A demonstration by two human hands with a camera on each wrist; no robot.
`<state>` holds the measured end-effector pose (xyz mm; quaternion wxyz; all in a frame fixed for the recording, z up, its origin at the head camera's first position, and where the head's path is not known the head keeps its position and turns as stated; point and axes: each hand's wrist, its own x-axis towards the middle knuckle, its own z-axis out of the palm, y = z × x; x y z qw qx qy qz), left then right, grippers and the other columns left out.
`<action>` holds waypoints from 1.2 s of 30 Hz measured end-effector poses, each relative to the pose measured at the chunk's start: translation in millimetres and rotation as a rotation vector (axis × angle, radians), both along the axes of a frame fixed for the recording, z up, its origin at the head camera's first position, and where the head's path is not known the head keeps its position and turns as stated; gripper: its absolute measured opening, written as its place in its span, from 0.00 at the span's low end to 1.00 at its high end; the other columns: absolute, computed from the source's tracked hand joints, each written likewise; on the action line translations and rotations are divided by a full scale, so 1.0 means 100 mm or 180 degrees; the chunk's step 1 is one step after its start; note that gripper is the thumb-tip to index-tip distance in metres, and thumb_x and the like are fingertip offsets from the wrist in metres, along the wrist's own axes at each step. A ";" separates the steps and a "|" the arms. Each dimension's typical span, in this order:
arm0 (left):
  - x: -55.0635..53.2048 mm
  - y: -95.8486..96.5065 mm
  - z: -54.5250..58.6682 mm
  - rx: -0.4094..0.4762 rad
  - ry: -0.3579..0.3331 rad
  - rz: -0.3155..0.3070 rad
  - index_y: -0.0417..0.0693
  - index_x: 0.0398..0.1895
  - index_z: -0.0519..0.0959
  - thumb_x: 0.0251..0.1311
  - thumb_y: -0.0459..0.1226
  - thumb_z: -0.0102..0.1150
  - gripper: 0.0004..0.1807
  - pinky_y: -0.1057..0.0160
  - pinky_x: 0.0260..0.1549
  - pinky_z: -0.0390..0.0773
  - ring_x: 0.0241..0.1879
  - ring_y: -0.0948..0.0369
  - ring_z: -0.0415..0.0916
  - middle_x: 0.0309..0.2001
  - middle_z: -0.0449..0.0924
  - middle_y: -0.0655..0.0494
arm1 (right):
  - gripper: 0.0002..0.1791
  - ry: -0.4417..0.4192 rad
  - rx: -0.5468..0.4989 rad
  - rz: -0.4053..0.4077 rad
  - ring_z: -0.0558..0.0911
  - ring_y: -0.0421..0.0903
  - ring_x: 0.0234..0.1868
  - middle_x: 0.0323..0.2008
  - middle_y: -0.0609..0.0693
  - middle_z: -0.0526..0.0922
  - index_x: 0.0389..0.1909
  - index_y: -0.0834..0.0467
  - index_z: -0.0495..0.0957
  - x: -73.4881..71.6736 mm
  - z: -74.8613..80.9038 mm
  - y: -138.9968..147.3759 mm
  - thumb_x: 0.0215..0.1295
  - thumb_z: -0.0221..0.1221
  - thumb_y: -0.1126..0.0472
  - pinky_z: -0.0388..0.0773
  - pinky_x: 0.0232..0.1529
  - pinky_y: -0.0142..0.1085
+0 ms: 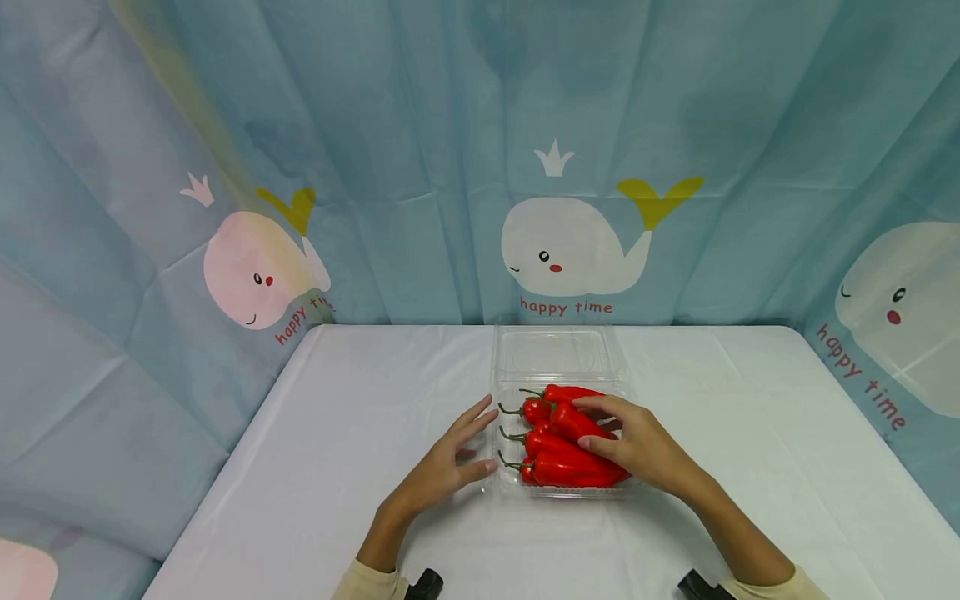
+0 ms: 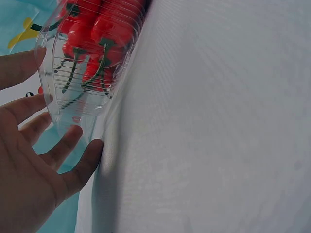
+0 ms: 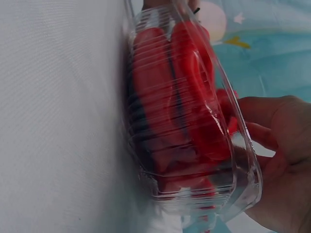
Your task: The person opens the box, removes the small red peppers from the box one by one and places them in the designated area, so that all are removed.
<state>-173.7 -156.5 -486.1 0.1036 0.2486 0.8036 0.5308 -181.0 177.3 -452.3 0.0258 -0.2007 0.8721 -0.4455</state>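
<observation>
A clear plastic clamshell box (image 1: 577, 493) stands on the table, its base filled with several glossy red peppers (image 1: 577, 472) whose green stems point left. My right hand (image 1: 648, 442) reaches in from the right and holds a red pepper (image 1: 572, 423) on top of the pile between thumb and fingers. At the box's left side is my left hand (image 1: 442, 471), its fingers spread and fairly straight. In the left wrist view, the thumb (image 2: 22, 68) touches the box rim. The right fingertips are partly hidden behind the box and peppers in the right wrist view.
The box's clear lid (image 1: 555, 354) lies folded back toward the rear table edge. A white cloth covers the table (image 1: 375, 400). Behind it hangs a blue curtain (image 1: 420, 167) with whale prints.
</observation>
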 end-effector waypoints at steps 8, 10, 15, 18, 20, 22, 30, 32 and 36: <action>-0.02 0.00 -0.01 0.0015 0.0025 -0.0014 0.46 0.84 0.61 0.72 0.41 0.65 0.40 0.32 0.68 0.71 0.83 0.43 0.49 0.87 0.44 0.55 | 0.30 0.0228 -0.0241 -0.0134 0.85 0.51 0.53 0.60 0.55 0.84 0.68 0.57 0.78 0.00 0.07 0.05 0.67 0.73 0.57 0.88 0.48 0.35; -0.02 0.00 -0.01 0.0007 0.0030 -0.0008 0.46 0.84 0.61 0.72 0.41 0.65 0.40 0.32 0.69 0.71 0.83 0.44 0.49 0.87 0.44 0.55 | 0.30 0.0241 -0.0308 -0.0165 0.85 0.52 0.53 0.59 0.55 0.84 0.69 0.56 0.78 0.00 0.08 0.07 0.68 0.72 0.56 0.87 0.48 0.33; -0.02 0.00 0.00 -0.0009 -0.0006 0.0007 0.48 0.84 0.61 0.71 0.42 0.65 0.41 0.34 0.69 0.72 0.84 0.46 0.49 0.87 0.44 0.56 | 0.31 0.0234 -0.0458 -0.0239 0.85 0.56 0.54 0.60 0.57 0.84 0.72 0.57 0.75 -0.02 0.13 0.13 0.70 0.70 0.57 0.86 0.48 0.29; -0.01 0.00 0.01 -0.0016 -0.0034 0.0020 0.50 0.84 0.61 0.70 0.41 0.66 0.41 0.36 0.70 0.72 0.84 0.47 0.49 0.87 0.44 0.58 | 0.32 0.0213 -0.0540 -0.0316 0.87 0.57 0.53 0.60 0.57 0.83 0.73 0.55 0.73 -0.04 0.16 0.20 0.70 0.70 0.57 0.86 0.48 0.30; -0.01 0.00 0.01 -0.0026 -0.0039 0.0026 0.50 0.84 0.61 0.70 0.41 0.66 0.41 0.37 0.70 0.72 0.84 0.49 0.48 0.87 0.44 0.58 | 0.33 0.0191 -0.0584 -0.0374 0.87 0.57 0.52 0.61 0.57 0.83 0.74 0.53 0.72 -0.05 0.19 0.24 0.71 0.69 0.57 0.87 0.48 0.31; 0.00 0.00 0.01 -0.0024 -0.0030 0.0026 0.50 0.84 0.61 0.70 0.41 0.66 0.41 0.37 0.70 0.72 0.84 0.48 0.48 0.87 0.44 0.57 | 0.34 0.0181 -0.0614 -0.0448 0.86 0.57 0.54 0.61 0.57 0.82 0.76 0.52 0.71 -0.05 0.23 0.29 0.71 0.69 0.56 0.87 0.47 0.32; 0.00 0.01 0.01 -0.0017 -0.0047 0.0022 0.50 0.84 0.61 0.69 0.43 0.66 0.42 0.38 0.70 0.72 0.84 0.49 0.48 0.87 0.43 0.58 | 0.35 0.0131 -0.0640 -0.0695 0.79 0.59 0.62 0.64 0.61 0.80 0.79 0.53 0.67 -0.06 0.35 0.45 0.74 0.65 0.56 0.84 0.49 0.27; -0.01 0.01 0.01 -0.0018 -0.0046 0.0027 0.50 0.84 0.61 0.70 0.43 0.66 0.42 0.37 0.70 0.72 0.84 0.48 0.48 0.87 0.44 0.58 | 0.35 0.0122 -0.0630 -0.0764 0.79 0.59 0.63 0.64 0.61 0.80 0.79 0.52 0.67 -0.07 0.35 0.49 0.75 0.65 0.55 0.83 0.49 0.26; 0.00 0.01 0.01 -0.0014 -0.0050 0.0036 0.49 0.84 0.61 0.70 0.41 0.65 0.41 0.36 0.70 0.72 0.84 0.47 0.48 0.87 0.44 0.58 | 0.36 0.0094 -0.0597 -0.0897 0.79 0.59 0.64 0.66 0.62 0.79 0.80 0.52 0.66 -0.12 0.31 0.57 0.76 0.65 0.53 0.83 0.48 0.25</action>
